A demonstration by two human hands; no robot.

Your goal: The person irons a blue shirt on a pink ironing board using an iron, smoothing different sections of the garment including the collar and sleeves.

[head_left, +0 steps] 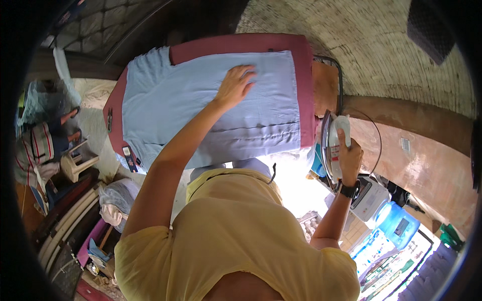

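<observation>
A light blue short-sleeved shirt (175, 100) lies spread over a maroon ironing board (236, 42), its sleeve at the far left and a dark tag (129, 159) near the left front. Resting on the right half of the cloth is my left hand (237, 86), fingers apart and holding nothing. Off the board's right end, my right hand (350, 158) is wrapped round the handle of a white clothes iron (334, 138), which is tilted up with its soleplate toward the board. A few creases run across the shirt near its front edge.
The iron's dark cord (380, 143) loops out to the right. A dark metal frame (341, 75) stands past the board's right end. Beyond my right arm are a white machine (370, 198) and a blue water jug (399, 224). To the left, a person sits near a small wooden stool (78, 161).
</observation>
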